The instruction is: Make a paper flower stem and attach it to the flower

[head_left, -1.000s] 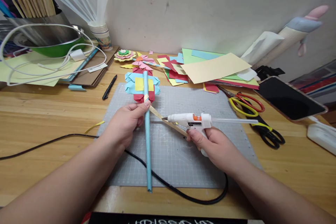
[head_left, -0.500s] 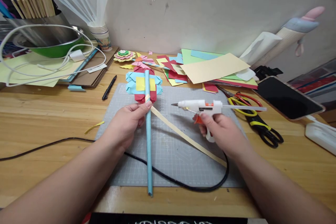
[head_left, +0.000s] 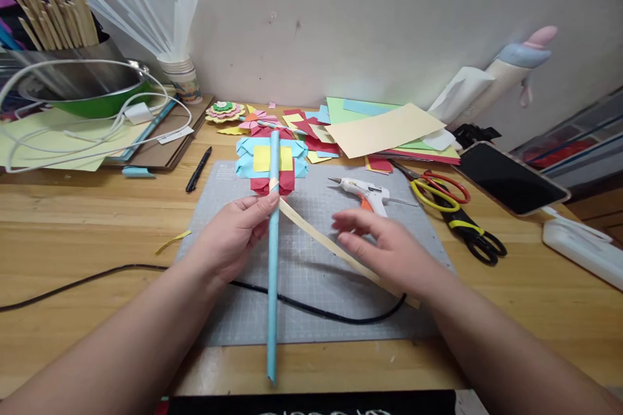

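Observation:
Between thumb and fingers, my left hand (head_left: pixel 246 224) pinches a rolled blue paper stick (head_left: pixel 273 285) just below a folded paper flower (head_left: pixel 247 157) in blue, red and yellow. A cream paper strip (head_left: pixel 316 233) is wound round the stick at my thumb, and its loose length slants down to the right. My right hand (head_left: pixel 379 243) hovers over that strip with fingers apart and nothing in them. Just beyond it, a white hot glue gun (head_left: pixel 365 191) with an orange trigger lies on the grey cutting mat (head_left: pixel 321 298), a clear glue stick in its back.
Scissors (head_left: pixel 467 227) and a phone (head_left: pixel 513 178) lie at the right. Behind the mat are coloured paper sheets (head_left: pixel 389 130) and a layered paper flower (head_left: pixel 224 111). A black pen (head_left: pixel 198 170) rests at the left. A black cord (head_left: pixel 321 314) crosses under the stick.
My right hand has let go of the glue gun, which now lies on the mat, and has moved left toward the strip. My left hand keeps its hold on the stick.

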`<state>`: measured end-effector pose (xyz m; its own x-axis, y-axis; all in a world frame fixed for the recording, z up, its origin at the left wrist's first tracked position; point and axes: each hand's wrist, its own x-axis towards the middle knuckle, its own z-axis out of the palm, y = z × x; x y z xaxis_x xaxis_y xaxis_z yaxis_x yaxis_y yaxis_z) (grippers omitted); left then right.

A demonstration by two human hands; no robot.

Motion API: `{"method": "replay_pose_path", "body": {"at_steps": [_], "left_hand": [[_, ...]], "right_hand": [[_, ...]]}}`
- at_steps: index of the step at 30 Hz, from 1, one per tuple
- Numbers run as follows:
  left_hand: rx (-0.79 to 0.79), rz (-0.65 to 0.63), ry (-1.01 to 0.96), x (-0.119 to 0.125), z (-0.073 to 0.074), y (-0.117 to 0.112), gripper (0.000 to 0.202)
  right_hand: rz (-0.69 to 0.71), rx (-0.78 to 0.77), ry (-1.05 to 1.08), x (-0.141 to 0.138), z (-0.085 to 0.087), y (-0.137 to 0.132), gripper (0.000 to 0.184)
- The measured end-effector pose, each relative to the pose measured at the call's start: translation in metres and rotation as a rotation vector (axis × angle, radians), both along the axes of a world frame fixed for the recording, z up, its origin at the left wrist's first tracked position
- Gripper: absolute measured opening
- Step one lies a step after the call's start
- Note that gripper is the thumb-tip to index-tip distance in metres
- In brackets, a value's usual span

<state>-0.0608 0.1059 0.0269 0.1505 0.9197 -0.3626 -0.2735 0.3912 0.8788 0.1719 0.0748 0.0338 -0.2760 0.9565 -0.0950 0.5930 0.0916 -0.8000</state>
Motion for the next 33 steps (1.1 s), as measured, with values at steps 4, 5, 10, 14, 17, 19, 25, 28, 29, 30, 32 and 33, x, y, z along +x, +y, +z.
{"method": "replay_pose_path", "body": {"at_steps": [4, 5, 10, 14, 17, 19, 25, 28, 29, 30, 32, 33], "left_hand": [[0.041, 0.017, 0.008, -0.003, 0.001, 0.003, 0.026], [0.072, 0.025, 0.036, -0.005, 0.001, 0.004, 0.025], [0.149, 0.071, 0.128, -0.007, -0.004, 0.006, 0.026], [0.101, 0.068, 0.054, -0.003, -0.001, 0.002, 0.028], [0.027, 0.080, -0.027, -0.001, 0.005, 0.000, 0.031], [0.001, 0.092, -0.050, 0.000, 0.007, -0.001, 0.032], [-0.020, 0.070, -0.148, 0.000, 0.010, -0.001, 0.026], [-0.079, 0.058, -0.223, 0.001, 0.012, -0.002, 0.021], [-0.112, 0.062, -0.244, 0.001, 0.012, -0.002, 0.019], [-0.144, 0.071, -0.258, 0.001, 0.013, -0.002, 0.017], [-0.190, 0.093, -0.268, 0.000, 0.013, -0.002, 0.014], [-0.201, 0.102, -0.267, 0.000, 0.013, -0.002, 0.012]], "right_hand": [[0.100, -0.243, 0.138, -0.015, -0.002, -0.006, 0.020], [0.078, -0.216, 0.122, -0.014, 0.000, -0.007, 0.024], [0.097, 0.079, 0.065, -0.010, 0.024, -0.015, 0.023], [0.234, 0.141, 0.208, -0.016, 0.037, -0.024, 0.018], [0.323, 0.068, 0.306, -0.024, 0.041, -0.028, 0.020], [0.347, 0.038, 0.341, -0.029, 0.041, -0.029, 0.021], [0.317, -0.004, 0.423, -0.035, 0.038, -0.033, 0.021], [0.302, -0.055, 0.486, -0.035, 0.035, -0.033, 0.021], [0.302, -0.071, 0.511, -0.035, 0.034, -0.033, 0.021], [0.303, -0.086, 0.536, -0.035, 0.033, -0.032, 0.020], [0.301, -0.120, 0.586, -0.034, 0.030, -0.032, 0.020], [0.298, -0.137, 0.611, -0.033, 0.028, -0.031, 0.020]]}}
